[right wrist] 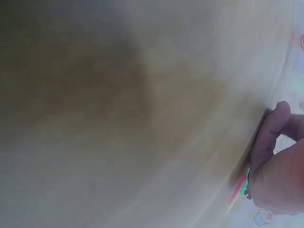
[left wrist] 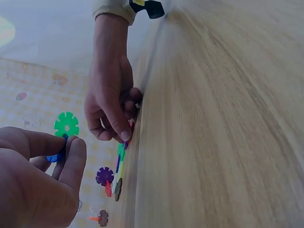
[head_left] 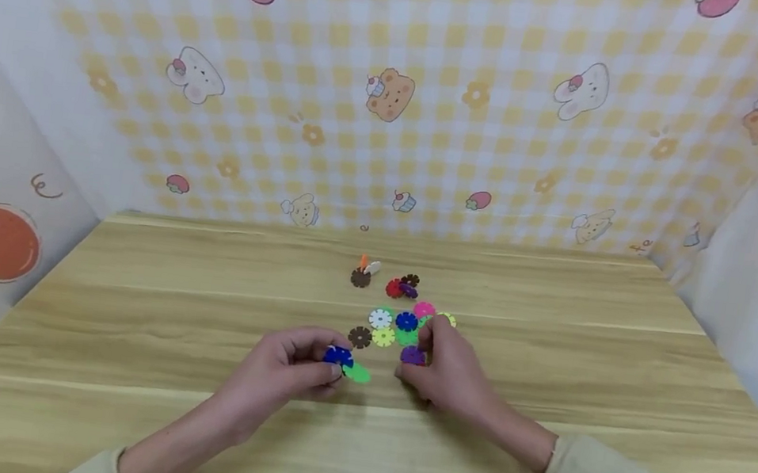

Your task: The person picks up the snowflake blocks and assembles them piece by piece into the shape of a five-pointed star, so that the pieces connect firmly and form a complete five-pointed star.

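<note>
My left hand [head_left: 294, 361] pinches a blue notched disc [head_left: 338, 356] between thumb and fingers, above the table. A green notched disc [left wrist: 66, 124] is joined to it at an angle and juts out past the fingertips. To the right, my right hand [head_left: 451, 366] is low at the tabletop, its thumb and fingers curled about a purple notched disc [head_left: 413, 355]. Loose discs lie flat just beyond that hand: a dark blue one [head_left: 407, 321], a white one [head_left: 380, 318], a yellow one [head_left: 383, 336], a brown one [head_left: 360, 337] and a pink one [head_left: 423, 310].
Farther back on the wooden table [head_left: 200, 285] stands a joined cluster with a brown disc [head_left: 361, 277], an orange piece and a white piece. Beside it is another cluster with a red disc [head_left: 394, 288], a purple and a brown one. A checked cloth [head_left: 334, 143] hangs behind.
</note>
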